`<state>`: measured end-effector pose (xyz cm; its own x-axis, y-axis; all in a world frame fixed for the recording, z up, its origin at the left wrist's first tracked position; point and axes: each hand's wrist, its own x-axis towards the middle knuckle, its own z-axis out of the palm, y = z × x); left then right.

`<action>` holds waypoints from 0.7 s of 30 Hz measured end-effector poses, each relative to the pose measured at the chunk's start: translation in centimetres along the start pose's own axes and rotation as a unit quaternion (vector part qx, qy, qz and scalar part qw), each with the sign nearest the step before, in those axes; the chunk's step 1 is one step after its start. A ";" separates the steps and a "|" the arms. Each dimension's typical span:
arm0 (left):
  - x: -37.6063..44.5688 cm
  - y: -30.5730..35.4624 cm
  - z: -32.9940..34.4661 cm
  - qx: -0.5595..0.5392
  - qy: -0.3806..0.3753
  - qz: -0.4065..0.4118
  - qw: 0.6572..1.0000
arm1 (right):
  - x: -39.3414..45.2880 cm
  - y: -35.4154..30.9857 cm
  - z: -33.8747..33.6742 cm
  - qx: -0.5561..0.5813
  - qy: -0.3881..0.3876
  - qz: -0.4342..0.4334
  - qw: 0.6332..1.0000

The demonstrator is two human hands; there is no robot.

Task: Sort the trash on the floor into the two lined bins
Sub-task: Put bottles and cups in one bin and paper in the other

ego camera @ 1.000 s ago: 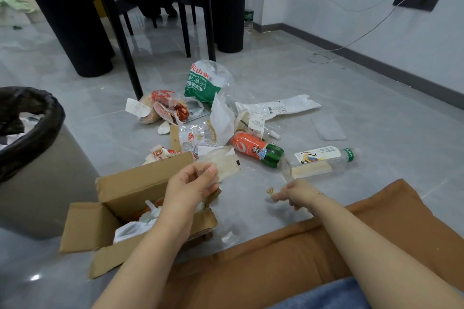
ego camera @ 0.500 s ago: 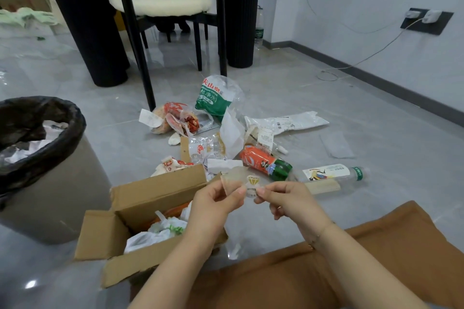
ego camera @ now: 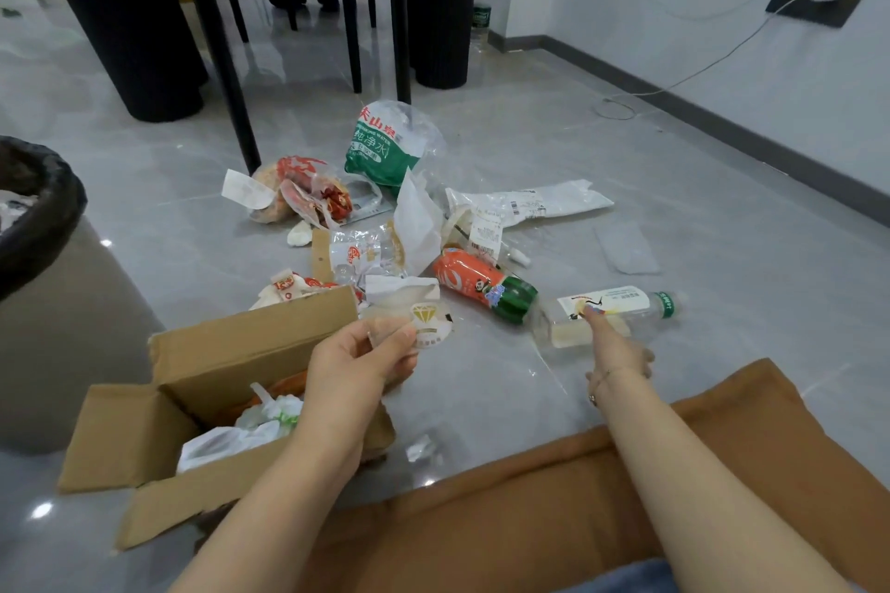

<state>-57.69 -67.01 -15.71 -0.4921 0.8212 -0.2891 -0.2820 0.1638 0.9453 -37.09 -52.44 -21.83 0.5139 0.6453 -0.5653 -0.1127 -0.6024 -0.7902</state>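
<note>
My left hand [ego camera: 359, 359] pinches a clear plastic wrapper [ego camera: 419, 311] with a gold diamond print, held above an open cardboard box [ego camera: 241, 352]. My right hand [ego camera: 614, 344] reaches forward, its index finger touching a clear plastic bottle [ego camera: 611, 311] with a white label lying on the floor. An orange and green bottle [ego camera: 481, 284] lies just left of it. Trash is scattered on the grey floor: a green and white water pack wrapper [ego camera: 380, 144], red snack bags [ego camera: 303, 193], a white mailer bag [ego camera: 530, 202]. A bin with a black liner [ego camera: 43, 207] stands at the left edge.
The cardboard box holds white plastic bags [ego camera: 255, 424] and something orange. Black chair legs [ego camera: 226, 63] and a black pillar [ego camera: 440, 0] stand behind the trash. A brown cushion [ego camera: 530, 496] lies under my arms. A cable [ego camera: 698, 67] runs along the right wall.
My right hand let go of the clear wrapper and moved right and forward to the clear bottle. My left hand keeps holding the wrapper. The view shifted slightly.
</note>
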 end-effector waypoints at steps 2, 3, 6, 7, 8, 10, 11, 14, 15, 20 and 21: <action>0.2 0.1 -0.2 0.006 0.012 0.005 1.000 | 1.8 -0.6 -0.5 0.008 0.048 0.030 0.998; 0.4 0.1 -0.3 0.006 0.015 0.005 1.000 | 2.3 -1.1 -0.4 0.017 0.049 0.038 0.998; 0.7 0.1 -0.3 0.002 0.022 -0.002 1.000 | 3.8 -2.4 1.6 -0.006 0.042 0.023 0.999; 0.9 0.1 -0.4 0.001 0.023 -0.004 1.000 | 4.1 -2.6 2.7 -0.027 0.043 0.016 0.999; 1.0 0.1 -0.4 0.001 0.022 -0.006 1.000 | 4.7 -2.7 3.6 -0.042 0.039 0.011 0.998; 1.2 0.2 -0.4 -0.003 0.023 -0.013 1.000 | 5.7 -2.5 5.2 -0.050 0.020 0.022 0.998; 1.5 0.2 -0.4 -0.006 0.025 -0.016 1.000 | 6.0 -2.3 5.7 -0.029 0.028 0.035 0.999; 2.1 0.3 -0.7 -0.003 0.027 -0.015 1.000 | 6.8 -1.5 6.1 -0.002 0.009 0.030 1.000; 2.1 0.4 -0.9 -0.006 0.024 -0.012 1.000 | 6.7 -1.4 6.1 -0.006 -0.001 0.034 0.999; 2.3 1.1 -1.5 -0.033 0.013 0.002 0.999 | 4.1 -0.6 4.1 -0.020 -0.155 0.059 0.986; 2.2 1.3 -1.6 -0.036 0.014 0.003 0.999 | 2.1 -0.6 2.9 -0.059 -0.179 0.055 0.980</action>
<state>-60.43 -65.89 -15.32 -0.5170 0.8057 -0.2890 -0.3369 0.1188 0.9340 -38.39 -49.30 -23.22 0.1697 0.6848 -0.7087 -0.0394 -0.7138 -0.6992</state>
